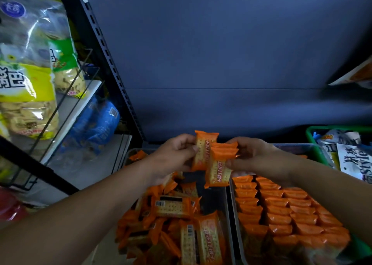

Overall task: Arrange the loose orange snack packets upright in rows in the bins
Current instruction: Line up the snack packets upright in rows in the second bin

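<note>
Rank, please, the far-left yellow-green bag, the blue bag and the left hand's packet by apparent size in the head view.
1. yellow-green bag, though nearness to the camera may inflate it.
2. blue bag.
3. orange packet in the left hand.

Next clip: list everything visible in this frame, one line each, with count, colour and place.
left bin: one, clear, bottom centre
loose packets: many, orange, jumbled in left bin
right bin: one, clear, beside left bin
upright packets: many, orange, rows in right bin
basket: one, green, far right, holds mixed packs
snack bags: at least two, yellow-green, wire rack upper left
blue bags: a few, shelf below the rack
shelf upright: one, black, slotted
left hand: grips single packet, orange, above the bins
right hand: pinches packet stack, several, orange, beside it
</note>
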Available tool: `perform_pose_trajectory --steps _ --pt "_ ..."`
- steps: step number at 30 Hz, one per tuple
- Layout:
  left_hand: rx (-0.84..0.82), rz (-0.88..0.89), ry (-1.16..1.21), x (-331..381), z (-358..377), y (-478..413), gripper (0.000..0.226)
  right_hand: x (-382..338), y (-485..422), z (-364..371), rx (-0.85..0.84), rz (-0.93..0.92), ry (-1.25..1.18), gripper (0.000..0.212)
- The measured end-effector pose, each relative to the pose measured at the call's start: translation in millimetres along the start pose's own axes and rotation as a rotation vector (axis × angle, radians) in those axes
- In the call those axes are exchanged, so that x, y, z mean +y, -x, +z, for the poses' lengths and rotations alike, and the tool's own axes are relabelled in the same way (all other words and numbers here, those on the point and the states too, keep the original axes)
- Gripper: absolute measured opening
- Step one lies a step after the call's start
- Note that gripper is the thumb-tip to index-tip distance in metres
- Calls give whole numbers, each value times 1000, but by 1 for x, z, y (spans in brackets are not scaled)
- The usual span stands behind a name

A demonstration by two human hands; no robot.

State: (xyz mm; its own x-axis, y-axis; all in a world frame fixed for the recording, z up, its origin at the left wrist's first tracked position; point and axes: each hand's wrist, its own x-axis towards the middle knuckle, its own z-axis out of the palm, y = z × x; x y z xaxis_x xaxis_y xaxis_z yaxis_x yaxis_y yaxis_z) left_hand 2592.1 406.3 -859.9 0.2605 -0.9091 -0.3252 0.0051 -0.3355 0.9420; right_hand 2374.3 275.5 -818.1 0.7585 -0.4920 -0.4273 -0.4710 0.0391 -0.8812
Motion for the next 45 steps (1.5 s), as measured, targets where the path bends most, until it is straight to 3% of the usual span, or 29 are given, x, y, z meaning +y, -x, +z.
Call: perform_pose_trajectory --steps 11,14,16,19,21,24,26,29,33,36,38,40,43,45 --pt "-61 -28 103 9 0 10 24 -6 1 -3 -15 -54 -36 31" --pt "-112 5 22 6 6 8 40 -7 0 -1 -42 -57 -34 31" --pt "-28 -15 -9 8 6 7 50 -8 0 -2 -39 -43 -45 29" --pt "231 -27 -82 19 -2 8 34 -8 0 -7 58 -6 30 24" --pt "272 14 -131 32 -12 13 29 -4 -1 -13 142 17 127 23" --pt "21 94 -327 48 -20 26 46 -1 -1 -16 178 32 179 22" --pt "-174 114 -614 53 -14 31 62 -3 0 -13 146 31 176 22" --pt "-255 157 -877 54 5 33 61 -7 1 -4 83 32 171 23" --pt "-46 186 -542 40 13 24 44 -10 3 2 53 11 153 22" --pt "104 138 -293 28 18 21 52 -10 3 1 65 8 98 23" --pt "86 90 -108 21 23 20 48 -8 2 -1 68 15 32 24" --pt "-18 84 -123 16 27 21 31 -7 2 -1 54 24 -8 24" --pt "-106 90 -116 12 32 22 32 -10 1 2 -7 45 -77 25" --pt "-90 117 -136 12 34 20 33 -12 1 3 -64 55 -116 37"
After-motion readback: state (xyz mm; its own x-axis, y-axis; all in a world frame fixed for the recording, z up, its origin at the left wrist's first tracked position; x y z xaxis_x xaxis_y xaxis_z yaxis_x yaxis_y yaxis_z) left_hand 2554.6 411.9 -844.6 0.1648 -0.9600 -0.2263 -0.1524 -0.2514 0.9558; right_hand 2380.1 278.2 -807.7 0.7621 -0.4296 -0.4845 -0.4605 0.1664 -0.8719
